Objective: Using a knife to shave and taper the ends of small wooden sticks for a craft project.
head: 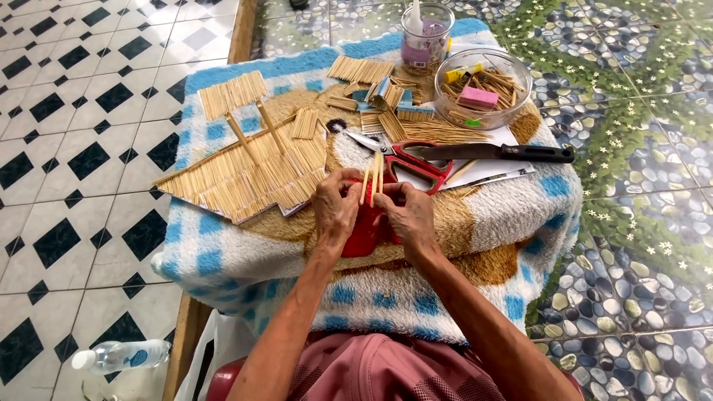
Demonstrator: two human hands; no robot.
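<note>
My left hand (pixel 336 208) and my right hand (pixel 407 213) meet at the near edge of a towel-covered table (pixel 520 215). Together they pinch a few thin wooden sticks (pixel 373 177) that stand upright between the fingers. A red object (pixel 366 234) lies under both hands, mostly hidden. Just beyond my fingers lie red-handled scissors (pixel 416 160) and a long black-handled knife (pixel 494 152). To the left rests a large panel made of glued sticks (pixel 249 174).
A round glass bowl (pixel 512 96) holds sticks, a pink block and a yellow tube. A clear jar (pixel 425 36) stands behind it. Small stick bundles (pixel 362 70) lie about. A plastic bottle (pixel 119 355) lies on the tiled floor at lower left.
</note>
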